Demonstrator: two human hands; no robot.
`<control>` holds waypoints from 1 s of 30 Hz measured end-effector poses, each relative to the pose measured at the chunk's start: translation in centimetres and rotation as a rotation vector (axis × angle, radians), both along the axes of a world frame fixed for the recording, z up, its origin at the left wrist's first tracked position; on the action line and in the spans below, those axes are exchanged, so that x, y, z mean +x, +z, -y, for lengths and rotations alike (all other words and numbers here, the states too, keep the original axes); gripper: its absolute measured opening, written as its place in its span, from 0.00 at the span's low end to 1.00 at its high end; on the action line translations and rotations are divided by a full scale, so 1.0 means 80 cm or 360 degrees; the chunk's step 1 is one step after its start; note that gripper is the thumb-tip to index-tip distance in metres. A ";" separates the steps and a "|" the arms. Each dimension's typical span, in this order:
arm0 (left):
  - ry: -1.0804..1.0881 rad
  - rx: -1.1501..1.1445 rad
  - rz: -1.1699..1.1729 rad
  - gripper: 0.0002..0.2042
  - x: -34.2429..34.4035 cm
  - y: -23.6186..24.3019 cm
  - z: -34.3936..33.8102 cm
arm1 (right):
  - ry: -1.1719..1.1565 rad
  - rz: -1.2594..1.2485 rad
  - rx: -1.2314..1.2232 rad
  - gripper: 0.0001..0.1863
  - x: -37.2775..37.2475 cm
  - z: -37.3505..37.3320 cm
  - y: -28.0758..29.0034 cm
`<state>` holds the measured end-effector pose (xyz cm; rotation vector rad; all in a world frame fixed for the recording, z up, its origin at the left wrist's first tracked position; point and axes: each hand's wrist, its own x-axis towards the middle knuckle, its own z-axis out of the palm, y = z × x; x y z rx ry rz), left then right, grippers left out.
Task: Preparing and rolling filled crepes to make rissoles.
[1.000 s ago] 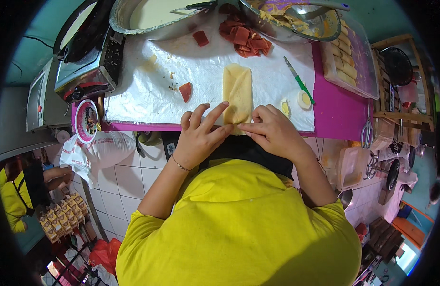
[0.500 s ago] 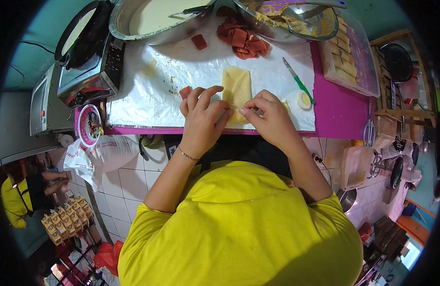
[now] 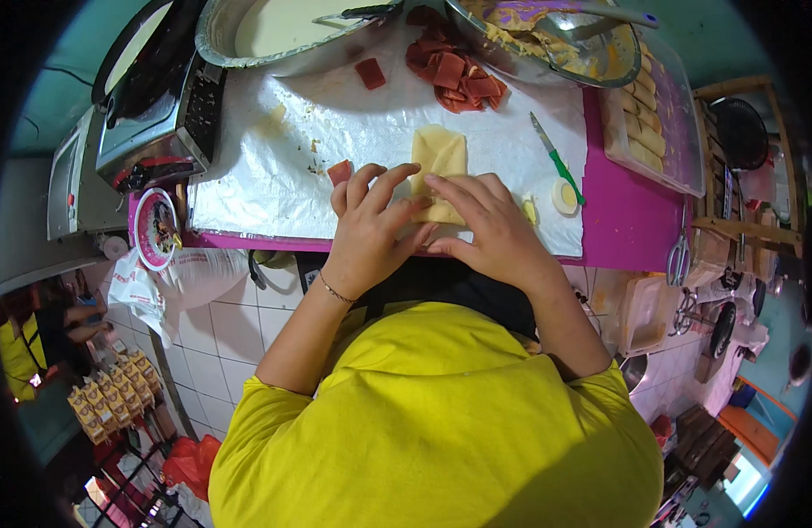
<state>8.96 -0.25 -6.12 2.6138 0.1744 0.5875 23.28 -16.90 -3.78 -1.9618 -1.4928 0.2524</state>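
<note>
At the near end of the folded, pale-yellow crepe (image 3: 440, 153) on the white plastic sheet (image 3: 265, 176), the left hand (image 3: 369, 222) and right hand (image 3: 494, 224) need light, even pressure, though whether their grip pinches I cannot tell.

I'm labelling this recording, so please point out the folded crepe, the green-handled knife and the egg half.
Folded crepe (image 3: 439, 158): head view, on its uncovered far part.
Green-handled knife (image 3: 556, 159): head view, on the handle, near the blade.
Egg half (image 3: 565, 195): head view, on its cut face.
</note>
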 end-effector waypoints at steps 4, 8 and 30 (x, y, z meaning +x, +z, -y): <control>0.0045 -0.0106 -0.0053 0.22 0.008 0.014 -0.008 | -0.0147 -0.0555 -0.0280 0.29 0.008 -0.006 0.003; -0.0093 -0.0456 -0.0145 0.22 0.014 0.010 -0.023 | -0.0275 -0.0828 -0.0275 0.27 0.017 -0.011 -0.005; -0.0108 -0.0087 -0.0112 0.20 0.052 0.003 -0.044 | -0.0141 -0.0232 -0.0363 0.31 0.055 -0.034 0.016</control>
